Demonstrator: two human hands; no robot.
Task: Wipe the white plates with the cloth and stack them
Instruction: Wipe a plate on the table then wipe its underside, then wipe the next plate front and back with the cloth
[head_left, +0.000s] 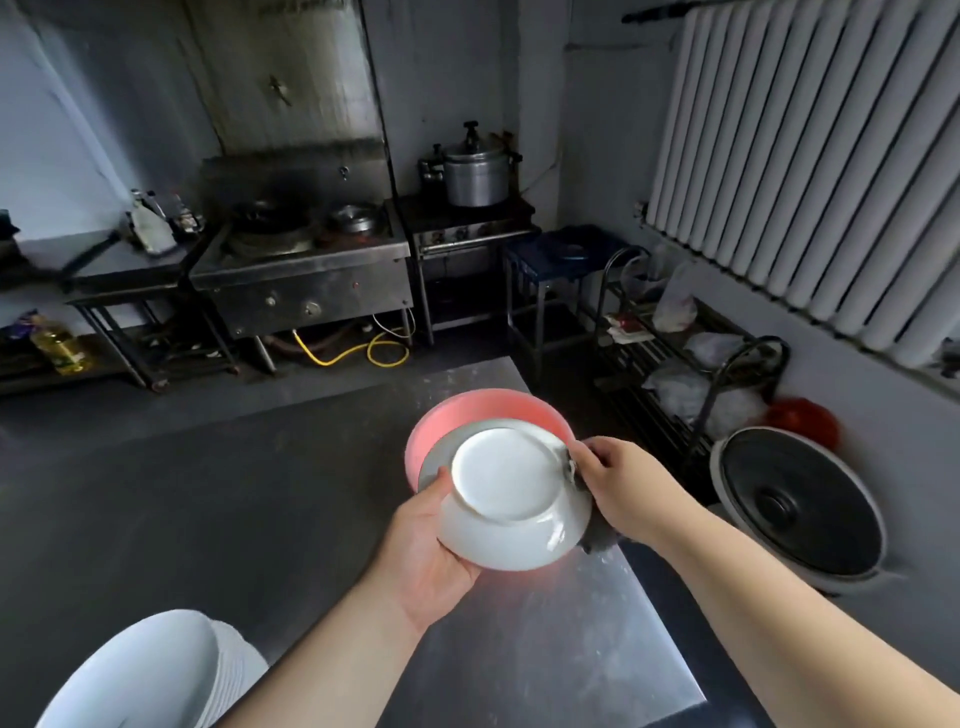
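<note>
I hold a deep white plate (511, 499) tilted, its underside facing me, over the steel table. My left hand (431, 545) grips its left rim from below, thumb on the back. My right hand (615, 483) holds a dark grey cloth (597, 538) against the plate's right rim; most of the cloth is hidden behind the plate. A stack of white plates (156, 670) stands at the table's near left corner. Behind the held plate sits a pink basin (457, 415) with another pale plate edge (434, 457) showing in it.
The steel table (208, 493) fills the foreground, its right edge near my right arm. On the floor to the right lies a large pot with a dark lid (800, 506). A metal rack (685, 353), stoves (301, 260) and a pressure cooker (475, 171) line the walls.
</note>
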